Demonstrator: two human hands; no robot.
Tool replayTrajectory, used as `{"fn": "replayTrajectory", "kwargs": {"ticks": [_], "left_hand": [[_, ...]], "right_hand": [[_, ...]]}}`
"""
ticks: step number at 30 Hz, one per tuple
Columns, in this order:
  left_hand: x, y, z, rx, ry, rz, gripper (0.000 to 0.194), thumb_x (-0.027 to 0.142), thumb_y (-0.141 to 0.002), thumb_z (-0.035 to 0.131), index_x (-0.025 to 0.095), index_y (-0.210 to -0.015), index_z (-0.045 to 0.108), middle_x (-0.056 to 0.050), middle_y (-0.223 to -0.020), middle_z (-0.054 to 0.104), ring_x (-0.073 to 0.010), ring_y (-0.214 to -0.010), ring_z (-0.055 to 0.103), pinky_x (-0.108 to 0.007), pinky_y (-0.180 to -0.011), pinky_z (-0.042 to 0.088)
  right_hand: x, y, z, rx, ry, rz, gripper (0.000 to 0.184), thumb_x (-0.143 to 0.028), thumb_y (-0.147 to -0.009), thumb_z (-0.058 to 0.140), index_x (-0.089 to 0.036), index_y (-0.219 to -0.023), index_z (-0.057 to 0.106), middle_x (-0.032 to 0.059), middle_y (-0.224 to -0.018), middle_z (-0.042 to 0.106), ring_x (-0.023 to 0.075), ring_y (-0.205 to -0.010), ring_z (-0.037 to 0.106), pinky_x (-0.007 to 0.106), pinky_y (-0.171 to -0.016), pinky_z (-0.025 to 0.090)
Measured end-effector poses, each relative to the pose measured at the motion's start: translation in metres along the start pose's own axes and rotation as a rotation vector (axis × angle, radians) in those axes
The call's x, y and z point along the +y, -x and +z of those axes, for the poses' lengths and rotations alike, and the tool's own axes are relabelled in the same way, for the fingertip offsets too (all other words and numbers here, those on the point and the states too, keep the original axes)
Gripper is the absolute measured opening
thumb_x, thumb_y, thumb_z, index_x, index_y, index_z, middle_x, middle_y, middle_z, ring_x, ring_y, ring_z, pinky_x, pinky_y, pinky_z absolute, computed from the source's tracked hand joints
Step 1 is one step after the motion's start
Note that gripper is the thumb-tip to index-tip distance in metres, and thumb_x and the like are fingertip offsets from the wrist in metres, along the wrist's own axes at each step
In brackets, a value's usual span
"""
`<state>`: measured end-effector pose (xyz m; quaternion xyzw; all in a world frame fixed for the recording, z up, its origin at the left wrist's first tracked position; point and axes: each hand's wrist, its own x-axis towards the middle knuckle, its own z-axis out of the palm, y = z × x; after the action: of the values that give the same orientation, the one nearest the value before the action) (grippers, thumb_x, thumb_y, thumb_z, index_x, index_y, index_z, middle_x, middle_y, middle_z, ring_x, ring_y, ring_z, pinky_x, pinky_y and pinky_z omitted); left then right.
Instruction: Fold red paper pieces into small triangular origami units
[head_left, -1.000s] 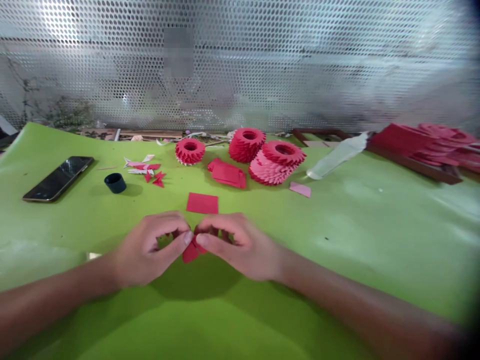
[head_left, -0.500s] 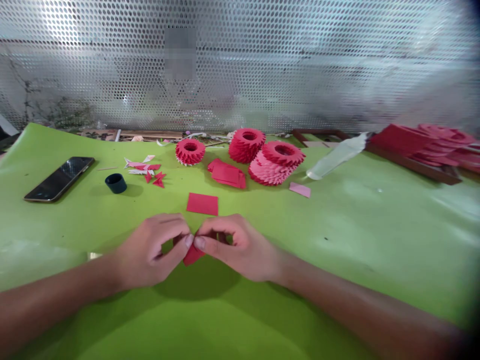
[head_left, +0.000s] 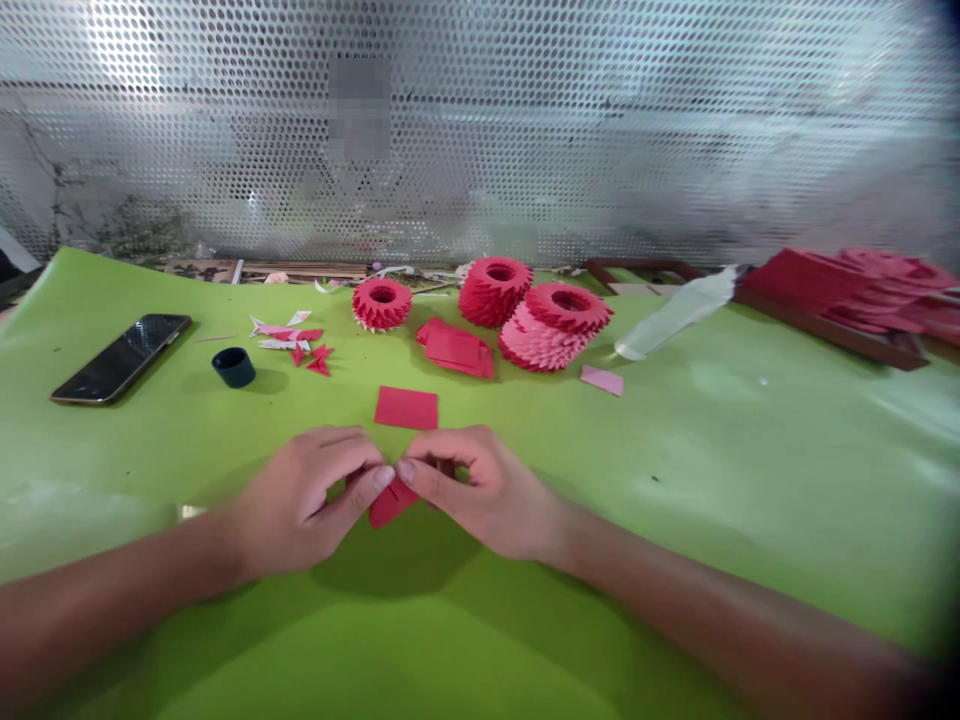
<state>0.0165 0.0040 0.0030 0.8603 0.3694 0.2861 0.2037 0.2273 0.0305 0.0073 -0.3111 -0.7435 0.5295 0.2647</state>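
The left hand (head_left: 311,500) and right hand (head_left: 484,490) meet at the near middle of the green bench (head_left: 420,650), each grip clamped by thumb and fingers on the upper part of one folded red paper (head_left: 386,508). Just beyond them lies a flat red rectangle (head_left: 406,408); farther back sits a red paper pile (head_left: 456,350).

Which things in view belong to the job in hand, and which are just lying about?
Likely part of the job:
- red paper piece, pinched by left hand and right hand
- flat red rectangle
- loose red papers
- pink-and-red paper ring
- tapered bottle, perhaps; contents unclear

Apparently just lying about:
- phone
- small dark cup
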Motion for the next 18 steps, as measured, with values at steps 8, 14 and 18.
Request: {"fn": "replayTrajectory", "kwargs": {"ticks": [8,14,18], "left_hand": [[0.0025,-0.0004,0.0003,0.003,-0.064,0.018,0.032,0.017,-0.098,0.04,0.017,-0.071,0.056,0.002,-0.06,0.056,-0.0112,-0.051,0.049,-0.022,-0.05,0.038],[0.0039,-0.0019,0.0005,0.008,-0.036,0.027,0.03,0.012,-0.096,0.042,0.016,-0.072,0.058,-0.001,-0.062,0.061,-0.0114,-0.052,0.054,-0.021,-0.048,0.041],[0.0023,-0.0017,-0.0008,0.115,-0.037,0.157,0.026,0.008,-0.094,0.045,0.017,-0.073,0.057,0.001,-0.06,0.061,-0.0109,-0.052,0.053,-0.021,-0.049,0.043]], "right_hand": [[0.0043,0.0013,0.0013,0.012,0.089,-0.022,0.02,-0.026,-0.093,0.066,-0.014,-0.078,0.066,-0.0051,-0.06,0.052,0.0053,-0.049,0.039,0.018,-0.041,0.024],[0.0023,0.0019,0.0047,0.059,0.214,-0.145,0.025,-0.023,-0.094,0.058,-0.014,-0.072,0.065,-0.0034,-0.059,0.056,0.0056,-0.05,0.042,0.018,-0.044,0.029],[-0.0016,0.0009,0.0004,0.046,0.244,-0.153,0.028,-0.026,-0.095,0.055,-0.013,-0.072,0.066,-0.0026,-0.058,0.056,0.006,-0.049,0.042,0.019,-0.043,0.028]]}}
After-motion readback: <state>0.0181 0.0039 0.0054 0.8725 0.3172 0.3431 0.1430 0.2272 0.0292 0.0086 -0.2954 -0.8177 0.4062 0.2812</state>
